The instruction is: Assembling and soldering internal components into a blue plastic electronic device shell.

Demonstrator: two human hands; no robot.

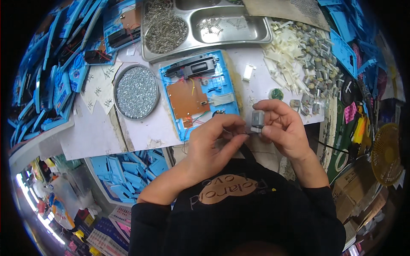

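Observation:
Between the thumb and fingers of my right hand point(285, 130) is a small grey metal motor point(258, 118), held upright just off the table's front edge. Close beside it on the left, my left hand point(209, 143) has thumb and fingertips pinched together; whatever they grip is too small to make out. Past my left hand lies an open blue plastic casing point(219, 59). Inside it are a brown circuit board point(183, 100), a black part point(200, 67) at the top, a whitish plastic piece point(222, 99) on the right and thin coloured wires.
A round dish point(114, 96) of small metal pieces stands left of the casing. Behind is a steel tray point(245, 36) with screws. White plastic parts point(282, 47) and motors point(318, 72) are heaped at right. Blue casings point(64, 81) crowd the left; a bin point(128, 168) holds more.

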